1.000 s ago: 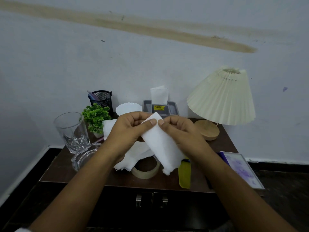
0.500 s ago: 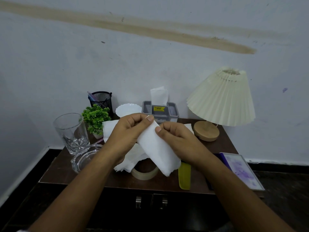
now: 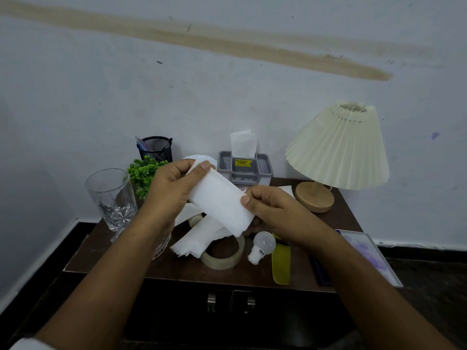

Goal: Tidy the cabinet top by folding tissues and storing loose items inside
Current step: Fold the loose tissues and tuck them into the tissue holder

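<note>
A folded white tissue (image 3: 218, 202) is held above the dark wooden cabinet top (image 3: 338, 218). My left hand (image 3: 171, 190) pinches its upper left end and my right hand (image 3: 273, 210) pinches its lower right edge. Below it lie more crumpled tissues (image 3: 194, 242), partly over a roll of clear tape (image 3: 223, 256). A small white light bulb (image 3: 262, 245) and a yellow flat item (image 3: 281, 265) lie beside the tape. A grey tissue holder (image 3: 245, 168) with a tissue sticking up stands at the back.
A drinking glass (image 3: 111, 198) and a glass ashtray partly hidden by my left arm stand at the left. A small green plant (image 3: 142, 174), a black mesh pen cup (image 3: 156, 149), a white plate, a pleated lamp (image 3: 338, 147) and a framed picture (image 3: 371, 253) surround the work area. Cabinet door handles (image 3: 230, 303) face me.
My hands have drawn apart along the tissue, the right one sliding down to its lower edge. The tissue now lies flatter and narrower, and the bulb below has come into sight.
</note>
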